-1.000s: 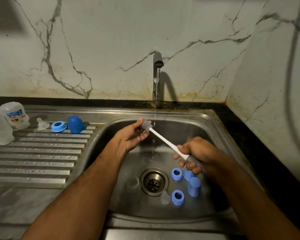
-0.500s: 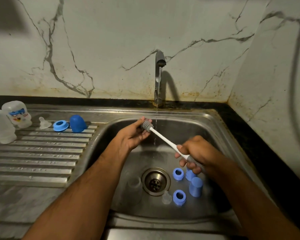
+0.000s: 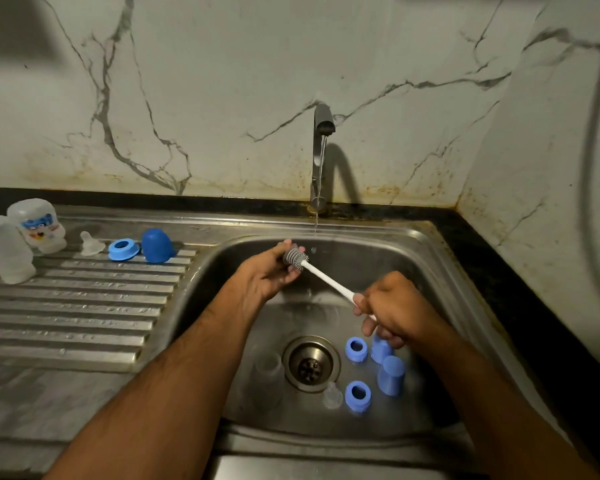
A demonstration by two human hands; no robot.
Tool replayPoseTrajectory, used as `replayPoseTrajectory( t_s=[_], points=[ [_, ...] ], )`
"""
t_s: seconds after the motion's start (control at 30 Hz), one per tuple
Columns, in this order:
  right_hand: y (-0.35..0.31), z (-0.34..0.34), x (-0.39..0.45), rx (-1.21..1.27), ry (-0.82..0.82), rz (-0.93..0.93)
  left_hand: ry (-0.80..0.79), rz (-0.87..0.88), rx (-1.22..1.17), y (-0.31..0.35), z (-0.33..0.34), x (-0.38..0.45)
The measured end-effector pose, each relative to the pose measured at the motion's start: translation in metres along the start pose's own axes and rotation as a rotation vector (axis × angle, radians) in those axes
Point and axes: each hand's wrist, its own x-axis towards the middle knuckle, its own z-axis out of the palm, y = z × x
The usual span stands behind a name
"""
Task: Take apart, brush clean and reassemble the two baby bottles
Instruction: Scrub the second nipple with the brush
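My left hand (image 3: 269,273) is over the sink basin, its fingers closed around the grey bristle head of the bottle brush (image 3: 328,279), just left of the thin stream of water. My right hand (image 3: 394,311) grips the brush's white handle. In the basin lie a clear bottle (image 3: 265,370), a clear nipple (image 3: 332,395), two blue rings (image 3: 356,348) and two blue caps (image 3: 391,375). On the drainboard stand two upturned bottles (image 3: 37,230), a nipple (image 3: 90,243), a blue ring (image 3: 123,249) and a blue cap (image 3: 156,244).
The tap (image 3: 321,157) runs at the back of the steel sink (image 3: 440,271). The drain (image 3: 310,363) sits in the basin's middle. A ribbed drainboard (image 3: 77,313) spreads to the left. Marble walls close in the back and right.
Both hands stay on the brush beside the stream. My left fingers have shifted slightly over the bristle head.
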Motion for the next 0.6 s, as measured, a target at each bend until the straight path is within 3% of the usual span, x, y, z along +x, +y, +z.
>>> replayPoseTrajectory(
  t_s=[0.1, 0.17, 0.3, 0.37, 0.43, 0.5, 0.6],
  points=[
    [-0.005, -0.014, -0.002, 0.375, -0.276, 0.237, -0.12, 0.026, -0.158, 0.002, 0.001, -0.006],
    [-0.002, -0.015, -0.003, 0.381, -0.322, 0.261, -0.121, -0.011, -0.114, 0.002, 0.0, -0.007],
    [0.007, -0.001, -0.002, -0.109, -0.033, 0.0, 0.154, -0.139, 0.251, -0.006, -0.002, -0.005],
    [0.011, 0.001, 0.001, -0.399, 0.135, -0.168, 0.226, -0.121, 0.235, -0.009, -0.004, -0.002],
    [0.009, 0.002, 0.002, -0.508, 0.2, -0.237, 0.198, -0.111, 0.186, -0.007, -0.003, 0.001],
    [0.006, 0.004, 0.002, -0.381, 0.131, -0.186, 0.132, -0.085, 0.121, -0.006, -0.001, 0.003],
    [-0.002, -0.002, 0.0, 0.208, -0.157, 0.132, -0.018, -0.009, -0.072, 0.0, 0.002, 0.0]
  ],
)
